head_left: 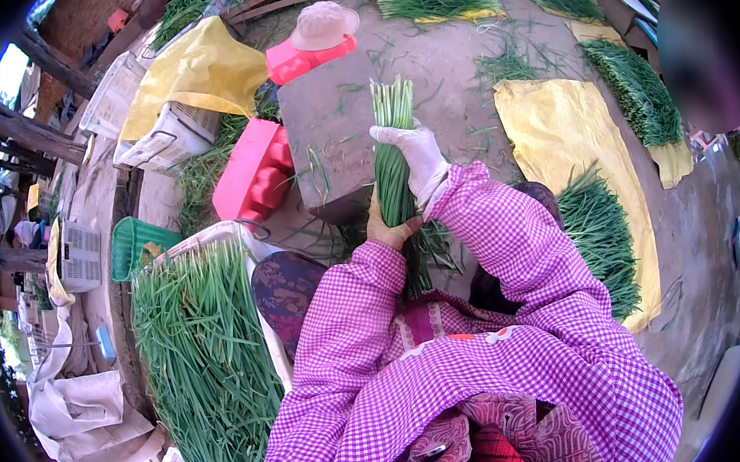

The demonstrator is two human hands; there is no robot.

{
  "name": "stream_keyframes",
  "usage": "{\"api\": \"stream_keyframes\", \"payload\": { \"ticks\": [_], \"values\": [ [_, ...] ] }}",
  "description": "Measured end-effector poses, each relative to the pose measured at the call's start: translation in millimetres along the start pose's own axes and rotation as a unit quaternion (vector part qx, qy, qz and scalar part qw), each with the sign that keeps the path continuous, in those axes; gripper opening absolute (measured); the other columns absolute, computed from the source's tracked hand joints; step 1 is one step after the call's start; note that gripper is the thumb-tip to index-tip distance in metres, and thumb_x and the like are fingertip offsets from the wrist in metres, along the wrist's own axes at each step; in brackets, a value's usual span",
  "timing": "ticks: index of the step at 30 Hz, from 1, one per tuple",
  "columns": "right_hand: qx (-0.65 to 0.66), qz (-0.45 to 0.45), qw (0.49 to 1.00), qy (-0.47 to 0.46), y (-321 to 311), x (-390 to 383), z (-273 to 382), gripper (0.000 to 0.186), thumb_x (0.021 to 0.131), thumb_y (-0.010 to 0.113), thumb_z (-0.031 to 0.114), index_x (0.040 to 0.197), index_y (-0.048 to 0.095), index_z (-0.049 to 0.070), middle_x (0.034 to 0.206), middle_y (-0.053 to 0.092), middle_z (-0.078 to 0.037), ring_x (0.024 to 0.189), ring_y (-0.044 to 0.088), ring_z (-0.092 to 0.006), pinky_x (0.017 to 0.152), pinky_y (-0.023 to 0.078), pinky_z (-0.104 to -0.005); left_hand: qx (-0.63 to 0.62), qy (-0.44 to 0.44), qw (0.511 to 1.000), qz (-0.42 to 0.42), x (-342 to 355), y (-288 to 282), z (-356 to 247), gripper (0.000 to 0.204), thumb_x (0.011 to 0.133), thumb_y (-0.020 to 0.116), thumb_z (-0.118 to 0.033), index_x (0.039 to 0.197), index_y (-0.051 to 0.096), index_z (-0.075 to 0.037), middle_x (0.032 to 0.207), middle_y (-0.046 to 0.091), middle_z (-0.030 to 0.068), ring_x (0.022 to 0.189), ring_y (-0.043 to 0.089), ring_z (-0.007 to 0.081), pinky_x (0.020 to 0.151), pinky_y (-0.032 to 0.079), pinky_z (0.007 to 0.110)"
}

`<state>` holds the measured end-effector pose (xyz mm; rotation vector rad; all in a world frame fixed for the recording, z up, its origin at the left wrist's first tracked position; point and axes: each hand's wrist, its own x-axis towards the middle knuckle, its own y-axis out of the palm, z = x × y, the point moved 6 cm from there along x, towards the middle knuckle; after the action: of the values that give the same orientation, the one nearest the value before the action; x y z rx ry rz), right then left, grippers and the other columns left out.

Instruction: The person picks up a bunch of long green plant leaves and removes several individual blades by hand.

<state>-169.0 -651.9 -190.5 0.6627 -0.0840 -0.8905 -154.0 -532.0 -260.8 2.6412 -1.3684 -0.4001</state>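
Observation:
Upright in front of me stands a bundle of garlic chives (394, 182), its pale cut ends at the top and its green leaves hanging below. Low on the bundle, my left hand (393, 228) is closed around it. Higher up, just under the pale ends, my right hand (420, 154) in a white glove wraps it from the right side. Just beyond the bundle is a grey block with a flat top (328, 122), with a few loose leaves on it. The lower leaf tips are partly hidden behind my left hand and sleeves.
At my left a large crate of loose chives (203, 354) stands beside my knee. Red moulded plastic pieces (250, 171), a pale hat (324, 26) and white crates (170, 133) lie beyond. At right, chives (598, 241) rest on a yellow sheet (551, 120).

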Motion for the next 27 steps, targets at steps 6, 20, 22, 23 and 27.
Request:
{"api": "stream_keyframes", "payload": {
  "ticks": [6,20,22,23,27],
  "values": [
    [-0.092,0.067,0.993,0.031,0,4,18,0.038,0.088,0.054,0.035,0.116,0.053,0.01,0.102,0.058,0.001,0.088,0.054,-0.0117,0.08,0.041,-0.0299,-0.25,-0.144,0.957,0.016,-18,-7,2,0.043,0.068,0.064,0.008,0.109,0.051,0.002,0.086,0.063,0.0135,0.068,0.063,0.0259,0.064,0.056,0.038],
    [-0.634,0.142,0.707,-0.28,22,-17,46,0.026,0.077,0.064,0.037,0.079,0.063,0.011,0.074,0.062,-0.007,0.074,0.061,-0.0207,0.07,0.046,-0.0323,-0.331,-0.185,0.915,0.136,-6,-19,24,0.019,0.083,0.054,-0.019,0.072,0.049,-0.004,0.057,0.044,0.0034,0.054,0.043,0.0145,0.057,0.038,0.027],
    [-0.722,0.133,0.589,-0.337,32,-26,33,0.033,0.069,0.068,0.042,0.072,0.058,0.011,0.068,0.059,-0.006,0.07,0.058,-0.0268,0.065,0.045,-0.0388,-0.318,-0.184,0.918,0.149,-7,-17,21,0.02,0.084,0.053,-0.019,0.071,0.049,-0.005,0.056,0.044,0.0034,0.053,0.043,0.0142,0.056,0.038,0.027],
    [-0.758,0.11,0.535,-0.357,35,-28,29,0.025,0.072,0.067,0.035,0.072,0.057,0.012,0.066,0.057,-0.005,0.068,0.059,-0.0254,0.064,0.045,-0.0376,-0.312,-0.183,0.921,0.143,-7,-16,20,0.02,0.084,0.054,-0.019,0.07,0.048,-0.005,0.056,0.044,0.0035,0.052,0.042,0.014,0.056,0.038,0.027],
    [-0.735,0.028,0.559,-0.382,24,-18,44,0.013,0.072,0.061,0.024,0.076,0.056,0.012,0.073,0.06,-0.005,0.074,0.06,-0.0241,0.066,0.046,-0.0382,-0.313,-0.166,0.923,0.149,-11,-14,13,0.013,0.082,0.055,-0.016,0.079,0.051,-0.004,0.057,0.045,0.0037,0.05,0.042,0.0133,0.053,0.038,0.027]
  ]
}}
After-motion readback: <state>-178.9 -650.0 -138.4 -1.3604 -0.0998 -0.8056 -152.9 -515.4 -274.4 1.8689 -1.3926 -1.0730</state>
